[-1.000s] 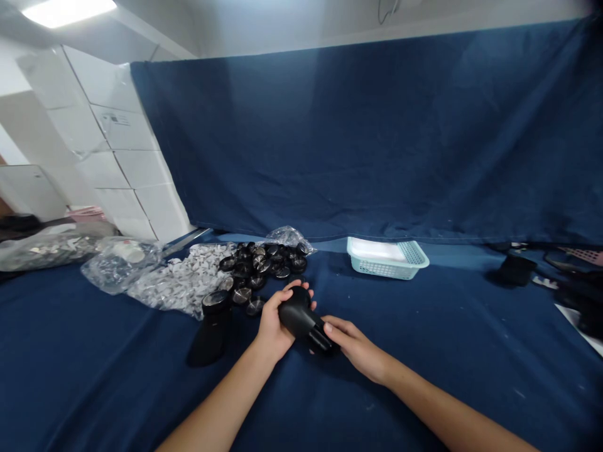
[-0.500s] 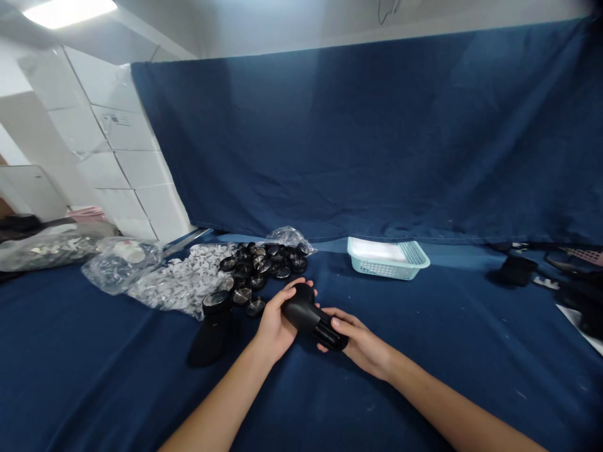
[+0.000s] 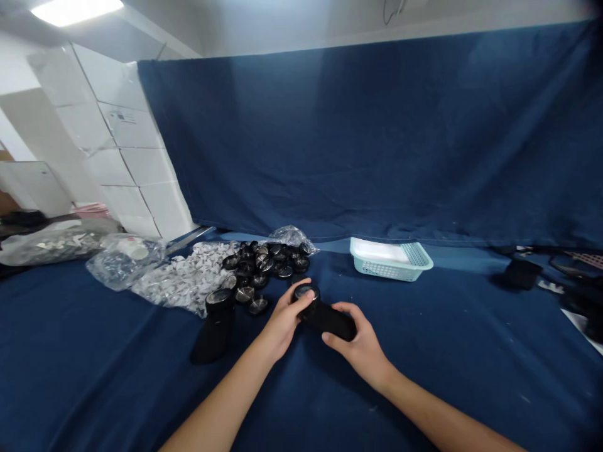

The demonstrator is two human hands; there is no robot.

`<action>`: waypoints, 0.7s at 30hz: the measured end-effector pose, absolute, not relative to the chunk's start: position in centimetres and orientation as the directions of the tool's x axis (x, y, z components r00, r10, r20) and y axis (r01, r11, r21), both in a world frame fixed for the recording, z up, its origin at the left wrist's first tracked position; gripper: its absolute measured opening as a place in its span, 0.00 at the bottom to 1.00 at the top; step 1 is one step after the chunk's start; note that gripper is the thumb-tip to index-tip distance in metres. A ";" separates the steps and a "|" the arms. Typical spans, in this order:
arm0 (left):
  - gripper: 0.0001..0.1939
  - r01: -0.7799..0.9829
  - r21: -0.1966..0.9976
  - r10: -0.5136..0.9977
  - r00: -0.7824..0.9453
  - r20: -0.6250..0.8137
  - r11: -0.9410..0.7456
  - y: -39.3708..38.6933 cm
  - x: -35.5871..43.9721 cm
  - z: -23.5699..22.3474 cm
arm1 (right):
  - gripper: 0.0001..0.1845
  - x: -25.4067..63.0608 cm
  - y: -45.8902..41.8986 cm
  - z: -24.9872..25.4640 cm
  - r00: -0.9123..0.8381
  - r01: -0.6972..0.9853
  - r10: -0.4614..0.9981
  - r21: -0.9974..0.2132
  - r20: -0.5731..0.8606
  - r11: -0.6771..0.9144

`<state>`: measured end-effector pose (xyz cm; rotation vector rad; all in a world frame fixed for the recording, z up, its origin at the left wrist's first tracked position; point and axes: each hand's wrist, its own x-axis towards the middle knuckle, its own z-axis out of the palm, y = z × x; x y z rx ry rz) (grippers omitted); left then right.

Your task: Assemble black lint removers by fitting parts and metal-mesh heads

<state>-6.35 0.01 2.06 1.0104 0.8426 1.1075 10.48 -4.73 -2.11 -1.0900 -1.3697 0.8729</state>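
A black handheld device point(image 3: 330, 319), with a thick handle and a round, silver-ringed head, is held between both hands above the blue cloth. My left hand point(image 3: 284, 321) closes around the head end, its thumb lying on the round face. On the handle's far end, my right hand point(image 3: 362, 347) grips with thumb and fingers. A similar black device point(image 3: 214, 333) stands on the cloth left of my hands, its round face upward. Behind it lies a pile of round black caps point(image 3: 259, 263) with shiny metallic discs.
Small grey parts point(image 3: 188, 279) lie heaped on clear plastic beside the caps. Further left are clear plastic bags point(image 3: 122, 260). A light-green basket point(image 3: 391, 270) holding something white stands at the back. Dark items point(image 3: 518, 273) lie at the right, and a blue curtain point(image 3: 377, 138) hangs behind.
The device has been turned over in my hands: its round silver-ringed face now points up. My left thumb has come onto that face, and my right hand has shifted its grip.
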 end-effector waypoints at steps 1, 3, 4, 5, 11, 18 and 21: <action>0.27 -0.250 0.965 0.969 0.245 -0.020 0.083 0.1 -6.4 2.0 | 0.24 10.4 -4.9 -2.1 0.073 0.235 0.924 -0.907 0.376 0.351; 0.28 -0.161 0.987 0.965 0.256 0.050 -0.008 0.2 -6.5 1.9 | 0.24 10.4 -5.2 -1.9 0.097 0.364 0.875 -0.835 0.475 0.413; 0.29 -0.133 0.990 0.960 0.267 0.083 -0.048 0.2 -6.5 1.8 | 0.24 10.3 -5.3 -1.8 0.105 0.399 0.855 -0.809 0.508 0.432; 0.30 -0.108 0.991 0.956 0.271 0.109 -0.083 0.2 -6.5 1.7 | 0.24 10.3 -5.5 -1.8 0.113 0.425 0.835 -0.786 0.538 0.449; 0.27 0.086 0.974 0.961 0.203 0.188 -0.209 0.3 -6.2 0.9 | 0.24 10.4 -5.8 -1.9 0.077 0.531 0.761 -0.673 0.644 0.515; 0.22 0.114 0.988 0.978 0.190 0.083 -0.106 -0.1 -6.2 0.5 | 0.25 10.6 -5.7 -2.7 0.005 0.585 0.722 -0.588 0.692 0.559; 0.24 -0.054 0.989 0.960 0.253 -0.119 0.137 -0.2 -6.0 0.8 | 0.27 10.6 -5.6 -2.8 -0.066 0.590 0.717 -0.553 0.693 0.589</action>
